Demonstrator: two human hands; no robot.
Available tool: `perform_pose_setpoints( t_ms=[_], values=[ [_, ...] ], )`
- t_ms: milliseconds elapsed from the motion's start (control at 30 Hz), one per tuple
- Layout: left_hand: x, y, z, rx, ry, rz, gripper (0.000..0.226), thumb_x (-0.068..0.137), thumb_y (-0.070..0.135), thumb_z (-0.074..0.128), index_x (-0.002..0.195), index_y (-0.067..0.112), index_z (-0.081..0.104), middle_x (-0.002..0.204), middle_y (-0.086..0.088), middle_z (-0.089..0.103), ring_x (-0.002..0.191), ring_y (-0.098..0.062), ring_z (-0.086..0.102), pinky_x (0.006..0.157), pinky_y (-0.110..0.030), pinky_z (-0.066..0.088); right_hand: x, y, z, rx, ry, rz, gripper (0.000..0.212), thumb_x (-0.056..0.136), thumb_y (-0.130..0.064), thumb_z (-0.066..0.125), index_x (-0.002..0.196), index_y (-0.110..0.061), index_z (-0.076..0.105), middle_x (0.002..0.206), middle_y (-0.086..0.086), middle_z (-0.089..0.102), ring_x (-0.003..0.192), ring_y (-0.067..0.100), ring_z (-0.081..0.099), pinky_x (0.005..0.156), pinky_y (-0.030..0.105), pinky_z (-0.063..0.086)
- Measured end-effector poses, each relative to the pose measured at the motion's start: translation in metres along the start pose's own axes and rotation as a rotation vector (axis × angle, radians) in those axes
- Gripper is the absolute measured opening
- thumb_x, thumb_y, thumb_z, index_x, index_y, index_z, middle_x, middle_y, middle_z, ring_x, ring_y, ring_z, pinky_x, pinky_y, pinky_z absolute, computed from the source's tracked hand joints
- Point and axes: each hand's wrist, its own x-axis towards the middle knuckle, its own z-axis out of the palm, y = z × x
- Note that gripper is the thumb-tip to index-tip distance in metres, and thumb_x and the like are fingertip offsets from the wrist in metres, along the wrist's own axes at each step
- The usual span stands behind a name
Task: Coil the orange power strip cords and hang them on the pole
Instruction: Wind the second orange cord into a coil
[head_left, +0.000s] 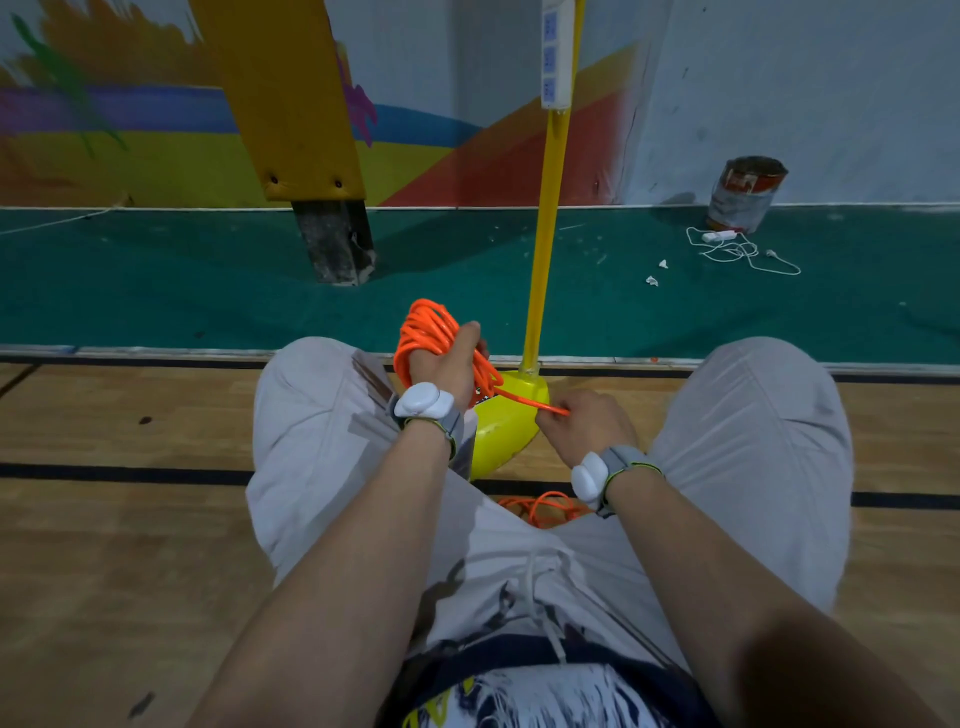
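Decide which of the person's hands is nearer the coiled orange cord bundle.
Left. The left hand grips the coiled orange cord itself; the right hand sits to the coil's right, apart from it, pinching the strand trailing out of it.

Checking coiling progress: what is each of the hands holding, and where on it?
The left hand grips the orange cord round its coiled loops; the right hand pinches the straight strand leading from the coil.
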Motion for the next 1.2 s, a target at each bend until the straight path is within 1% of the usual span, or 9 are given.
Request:
perform_pose_setpoints(
  t_ms=[100,200,367,500,600,800,933,1100,1200],
  values=[
    [-0.004,0.002,0.001,0.05,-0.021,0.021,0.036,0.09,0.032,0.079,0.063,0.009,0.073,0.069,-0.017,0.073,0.054,-0.026,0.065,0.055,-0.037,0.055,-0.005,-0.006,-0.005,-0.019,0.064,-0.119,0.035,0.08,-0.051,0.052,0.067,-0.019,0.053,0.059,0.002,0.055,0.059,0.027,0.053,0.049,0.034,0.033],
    [-0.006,0.0,0.001,0.14,-0.066,0.046,0.045,0.082,0.047,0.08,0.068,0.005,0.072,0.072,-0.02,0.073,0.059,-0.041,0.067,0.064,-0.052,0.06,-0.01,-0.013,-0.006,0.03,0.14,-0.219,0.025,0.08,-0.045,0.059,0.07,-0.024,0.051,0.06,-0.004,0.054,0.06,0.019,0.051,0.051,0.033,0.034],
    [-0.01,-0.003,0.002,0.244,-0.145,0.034,0.039,0.079,0.054,0.078,0.07,0.016,0.078,0.072,-0.011,0.076,0.072,-0.044,0.073,0.072,-0.06,0.061,-0.014,-0.017,-0.007,0.191,0.167,-0.399,0.003,0.086,-0.027,0.057,0.089,-0.027,0.057,0.08,-0.01,0.054,0.079,0.014,0.048,0.067,0.034,0.038],
    [-0.01,-0.002,0.001,0.275,-0.18,-0.001,0.03,0.08,0.043,0.077,0.069,0.016,0.08,0.071,-0.005,0.078,0.07,-0.037,0.074,0.076,-0.055,0.064,-0.012,-0.014,-0.006,0.173,0.24,-0.429,0.014,0.1,-0.021,0.055,0.108,-0.022,0.066,0.097,-0.005,0.062,0.089,0.015,0.052,0.075,0.034,0.044],
    [-0.01,0.0,0.001,0.338,-0.184,-0.006,0.035,0.073,0.039,0.078,0.068,0.006,0.071,0.057,-0.003,0.065,0.05,-0.026,0.054,0.057,-0.046,0.053,-0.012,-0.015,-0.006,0.209,0.24,-0.438,0.019,0.107,-0.026,0.055,0.121,-0.027,0.067,0.11,-0.006,0.067,0.096,0.017,0.06,0.081,0.035,0.051],
    [-0.011,-0.002,0.006,0.35,-0.297,0.056,0.038,0.08,0.022,0.079,0.062,0.021,0.046,0.06,-0.006,0.041,0.055,-0.018,0.033,0.058,-0.038,0.035,-0.013,-0.016,-0.018,0.251,0.292,-0.389,0.02,0.103,-0.046,0.065,0.116,-0.032,0.06,0.104,-0.01,0.07,0.092,0.016,0.065,0.074,0.04,0.053],
    [-0.012,-0.007,0.008,0.279,-0.339,0.004,0.02,0.087,0.026,0.08,0.084,0.018,0.062,0.073,-0.007,0.055,0.064,-0.017,0.05,0.068,-0.036,0.046,-0.015,-0.015,-0.02,0.384,0.328,-0.26,0.041,0.089,-0.056,0.079,0.108,-0.03,0.054,0.093,-0.012,0.067,0.081,0.01,0.064,0.069,0.036,0.053],
    [-0.009,-0.009,0.009,0.267,-0.38,-0.113,0.03,0.078,0.046,0.086,0.089,0.021,0.074,0.085,-0.004,0.077,0.084,-0.027,0.075,0.089,-0.048,0.061,-0.014,-0.015,-0.023,0.498,0.348,-0.212,0.046,0.081,-0.054,0.087,0.1,-0.027,0.055,0.089,-0.01,0.067,0.081,0.01,0.065,0.072,0.035,0.055],
    [-0.011,-0.005,0.008,0.241,-0.414,-0.129,0.028,0.086,0.044,0.085,0.101,0.023,0.074,0.097,-0.003,0.078,0.091,-0.021,0.075,0.084,-0.036,0.058,-0.015,-0.016,-0.024,0.512,0.333,-0.217,0.041,0.08,-0.052,0.088,0.098,-0.029,0.058,0.09,-0.013,0.069,0.084,0.007,0.065,0.074,0.028,0.054]
  ],
)
